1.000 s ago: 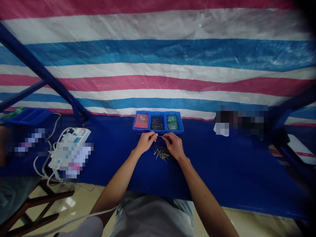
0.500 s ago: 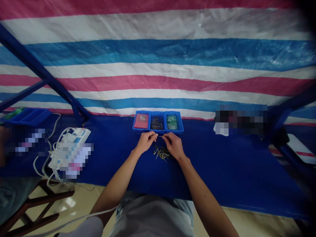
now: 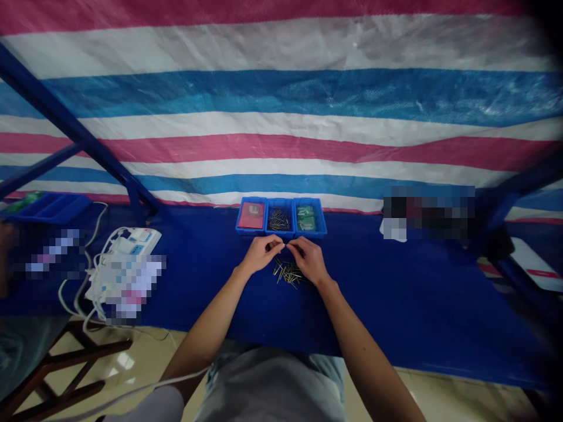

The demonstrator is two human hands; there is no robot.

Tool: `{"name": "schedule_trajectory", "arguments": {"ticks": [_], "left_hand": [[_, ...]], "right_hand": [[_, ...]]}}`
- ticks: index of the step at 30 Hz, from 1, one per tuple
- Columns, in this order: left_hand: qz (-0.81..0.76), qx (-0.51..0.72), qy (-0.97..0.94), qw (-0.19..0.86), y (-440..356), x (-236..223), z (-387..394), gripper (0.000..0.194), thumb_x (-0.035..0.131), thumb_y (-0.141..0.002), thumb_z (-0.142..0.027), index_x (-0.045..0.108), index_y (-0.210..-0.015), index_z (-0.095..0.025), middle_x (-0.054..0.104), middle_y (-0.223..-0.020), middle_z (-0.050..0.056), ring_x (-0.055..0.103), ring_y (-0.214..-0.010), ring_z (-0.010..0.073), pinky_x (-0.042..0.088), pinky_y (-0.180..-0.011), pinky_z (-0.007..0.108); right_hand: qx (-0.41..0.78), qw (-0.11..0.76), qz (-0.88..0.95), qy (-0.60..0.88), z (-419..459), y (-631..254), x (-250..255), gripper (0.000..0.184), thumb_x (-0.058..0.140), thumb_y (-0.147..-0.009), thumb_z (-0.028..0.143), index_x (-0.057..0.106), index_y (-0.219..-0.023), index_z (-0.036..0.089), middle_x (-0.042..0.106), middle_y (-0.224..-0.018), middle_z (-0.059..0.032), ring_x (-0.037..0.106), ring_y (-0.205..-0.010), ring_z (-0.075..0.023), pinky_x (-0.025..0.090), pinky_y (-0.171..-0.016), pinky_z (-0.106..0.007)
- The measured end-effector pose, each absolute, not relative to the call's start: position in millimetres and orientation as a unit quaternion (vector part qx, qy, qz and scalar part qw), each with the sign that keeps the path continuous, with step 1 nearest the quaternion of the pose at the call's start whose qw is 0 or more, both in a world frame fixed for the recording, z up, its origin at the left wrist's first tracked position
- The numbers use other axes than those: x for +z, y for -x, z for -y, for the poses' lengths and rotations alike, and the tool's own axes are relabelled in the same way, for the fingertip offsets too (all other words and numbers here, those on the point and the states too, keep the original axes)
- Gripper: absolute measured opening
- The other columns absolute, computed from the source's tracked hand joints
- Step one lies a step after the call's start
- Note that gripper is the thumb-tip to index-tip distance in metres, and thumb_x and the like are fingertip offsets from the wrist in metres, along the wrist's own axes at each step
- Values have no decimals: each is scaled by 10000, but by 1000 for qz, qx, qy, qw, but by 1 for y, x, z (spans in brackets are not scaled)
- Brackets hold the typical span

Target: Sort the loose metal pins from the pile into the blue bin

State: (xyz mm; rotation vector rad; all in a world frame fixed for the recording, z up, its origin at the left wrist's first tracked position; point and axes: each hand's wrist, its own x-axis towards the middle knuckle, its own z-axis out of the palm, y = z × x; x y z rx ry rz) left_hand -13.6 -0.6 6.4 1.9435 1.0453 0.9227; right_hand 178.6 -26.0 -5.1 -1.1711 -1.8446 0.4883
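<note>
My left hand point(image 3: 264, 253) and my right hand point(image 3: 309, 258) are both closed in a pinch, their fingertips almost meeting in front of the blue bins. A thin metal pin-like piece lies between the fingertips, now mostly hidden by them. Just below and between the hands, a loose pile of thin brass-coloured metal pieces point(image 3: 288, 273) rests on the blue table point(image 3: 378, 293). The middle bin point(image 3: 280, 234) holds many dark, slender metal pieces.
The left bin point(image 3: 238, 224) contains a red item, the right bin point(image 3: 325, 225) small green packets. Leftward lie a white power strip point(image 3: 145, 239) with cables and a blue divided tray point(image 3: 53, 210). A person's hand point(image 3: 5, 240) shows at the far left edge.
Both hands' fingertips have drawn closer together, covering most of the thin piece that spanned the gap between them. The pile and bins look the same.
</note>
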Motion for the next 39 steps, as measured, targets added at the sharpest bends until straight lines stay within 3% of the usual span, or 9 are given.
{"name": "schedule_trajectory", "arguments": {"ticks": [31,39], "left_hand": [[-423,377,-746,351,13,8,1,249,566,-956,-373,690,-926,-158,710,-706,17,637,-636,135,422,-614,222],[-487,474,-665,311,14,2,1,330,626,-896,-470,760,-913,-169,605,-518,-22,526,-456,107,413,-527,225]], "right_hand": [[185,473,710,488,26,-182,-5,155,513,-988,278,649,-936,224,662,-875,-40,610,-743,-185,482,-717,-307],[188,470,710,490,25,-183,-6,169,512,-982,296,654,-924,226,668,-869,-41,602,-713,-181,480,-679,-302]]}}
